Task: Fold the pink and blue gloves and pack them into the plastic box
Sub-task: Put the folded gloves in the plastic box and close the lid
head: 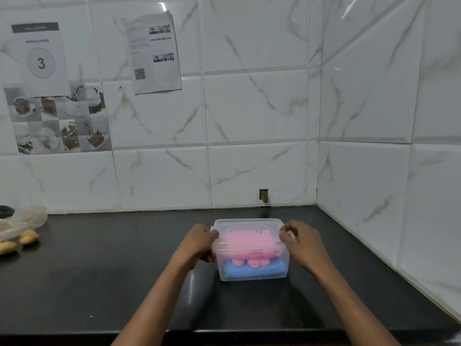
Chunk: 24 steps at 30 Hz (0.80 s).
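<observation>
A clear plastic box (252, 275) stands on the black counter, near the middle right, with its clear lid (247, 224) on top. Inside, the folded pink gloves (245, 243) lie on top of the folded blue gloves (252, 270). My left hand (199, 243) grips the box's left side at the lid edge. My right hand (303, 242) grips the right side at the lid edge, fingers curled over the rim.
The black counter (99, 270) meets white tiled walls behind and to the right. At the far left lie a crumpled plastic bag (23, 221) and a few tan food pieces (28, 238). Papers (152, 51) hang on the back wall.
</observation>
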Motion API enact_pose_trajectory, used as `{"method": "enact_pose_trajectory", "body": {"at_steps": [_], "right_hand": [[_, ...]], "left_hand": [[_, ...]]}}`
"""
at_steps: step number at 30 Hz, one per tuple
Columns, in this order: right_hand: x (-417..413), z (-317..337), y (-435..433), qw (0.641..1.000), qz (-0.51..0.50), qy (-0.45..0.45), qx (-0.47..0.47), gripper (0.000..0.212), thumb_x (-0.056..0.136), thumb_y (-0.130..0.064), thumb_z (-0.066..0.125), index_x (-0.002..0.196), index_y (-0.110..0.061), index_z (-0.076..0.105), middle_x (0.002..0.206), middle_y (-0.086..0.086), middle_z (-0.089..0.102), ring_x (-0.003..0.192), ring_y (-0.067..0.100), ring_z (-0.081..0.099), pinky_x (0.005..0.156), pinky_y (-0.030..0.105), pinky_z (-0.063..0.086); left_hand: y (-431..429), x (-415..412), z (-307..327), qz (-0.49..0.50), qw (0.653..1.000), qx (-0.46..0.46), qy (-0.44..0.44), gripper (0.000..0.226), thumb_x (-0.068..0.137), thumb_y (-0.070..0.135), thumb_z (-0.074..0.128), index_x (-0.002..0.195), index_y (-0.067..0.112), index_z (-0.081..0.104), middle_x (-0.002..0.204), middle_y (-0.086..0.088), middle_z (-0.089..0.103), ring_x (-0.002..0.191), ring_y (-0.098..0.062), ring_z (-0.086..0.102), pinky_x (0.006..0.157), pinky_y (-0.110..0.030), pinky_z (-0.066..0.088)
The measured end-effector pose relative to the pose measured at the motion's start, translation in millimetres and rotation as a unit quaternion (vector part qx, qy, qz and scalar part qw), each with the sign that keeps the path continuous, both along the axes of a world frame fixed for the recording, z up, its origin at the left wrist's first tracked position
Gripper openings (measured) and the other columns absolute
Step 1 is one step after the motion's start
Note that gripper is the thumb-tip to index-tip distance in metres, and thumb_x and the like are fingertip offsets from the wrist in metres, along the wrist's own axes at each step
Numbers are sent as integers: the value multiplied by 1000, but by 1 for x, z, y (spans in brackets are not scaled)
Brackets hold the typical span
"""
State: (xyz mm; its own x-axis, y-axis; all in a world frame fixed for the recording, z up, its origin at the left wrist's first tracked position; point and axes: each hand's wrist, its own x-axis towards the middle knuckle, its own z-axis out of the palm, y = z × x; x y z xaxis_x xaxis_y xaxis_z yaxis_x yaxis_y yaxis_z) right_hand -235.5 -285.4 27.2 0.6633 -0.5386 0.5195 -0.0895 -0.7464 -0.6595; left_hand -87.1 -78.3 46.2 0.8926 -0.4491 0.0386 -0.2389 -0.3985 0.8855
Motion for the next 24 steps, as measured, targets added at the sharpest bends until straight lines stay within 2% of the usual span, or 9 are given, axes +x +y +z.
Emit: {"method": "enact_pose_trajectory", "body": {"at_steps": [6, 9, 11, 12, 14, 16, 18, 20, 24], "right_hand": [[6, 9, 5, 993, -36, 91, -65, 15, 89, -22, 53, 93, -18, 67, 98, 0, 56, 77, 11, 56, 64, 24, 42], [14, 20, 3, 980, -70, 158, -95, 18, 91, -26, 46, 88, -15, 60, 98, 5, 58, 75, 19, 58, 64, 29, 43], [23, 32, -2, 976, -82, 175, -100, 23, 94, -27, 39, 92, -10, 55, 108, 12, 58, 84, 24, 57, 69, 32, 43], [28, 37, -5, 977, -68, 173, -100, 25, 96, -27, 37, 98, -9, 55, 117, 15, 55, 92, 26, 56, 74, 33, 43], [41, 43, -8, 977, -13, 176, -116, 34, 99, -24, 34, 120, -5, 53, 139, 17, 42, 113, 29, 52, 90, 36, 42], [52, 40, -8, 968, 27, 212, -129, 43, 100, -23, 32, 135, -3, 46, 149, 17, 34, 127, 30, 44, 103, 38, 39], [58, 30, -8, 958, 36, 258, -116, 47, 102, -24, 29, 143, -3, 37, 156, 17, 26, 137, 30, 36, 112, 38, 31], [60, 24, -9, 954, 34, 281, -96, 47, 103, -24, 27, 143, -2, 37, 155, 18, 29, 138, 29, 35, 112, 37, 28], [62, 26, -9, 957, 37, 279, -74, 42, 101, -21, 28, 133, -1, 46, 141, 17, 45, 125, 27, 46, 103, 36, 35]], "left_hand": [[3, 7, 2, -2, 996, -23, 90, 12, 87, 4, 55, 84, -7, 59, 54, -18, 56, 41, -26, 53, 41, -23, 41], [-4, 13, 9, 12, 996, 64, 54, 15, 84, 8, 54, 91, -5, 59, 65, -19, 62, 51, -28, 61, 49, -25, 42], [-16, 20, 15, 35, 978, 186, -84, 40, 90, 24, 52, 124, 1, 52, 109, -25, 64, 94, -34, 68, 73, -34, 49], [-22, 22, 17, 39, 960, 230, -155, 54, 95, 34, 48, 142, 9, 40, 133, -25, 51, 119, -37, 56, 92, -39, 48], [-35, 23, 18, 9, 946, 235, -225, 58, 100, 43, 37, 153, 23, 26, 154, -18, 29, 140, -36, 33, 113, -48, 32], [-45, 23, 13, -30, 936, 254, -243, 51, 103, 42, 28, 151, 25, 31, 156, -11, 29, 144, -32, 27, 117, -50, 24], [-47, 22, 7, -56, 944, 242, -215, 48, 105, 36, 28, 148, 18, 39, 155, -11, 36, 143, -28, 33, 119, -38, 23], [-47, 22, 4, -65, 954, 212, -203, 45, 106, 26, 31, 146, 12, 44, 153, -11, 41, 141, -24, 38, 111, -24, 26], [-49, 22, 8, -63, 952, 221, -201, 44, 106, 18, 30, 147, 9, 40, 154, -10, 40, 140, -23, 39, 105, -18, 22]]}}
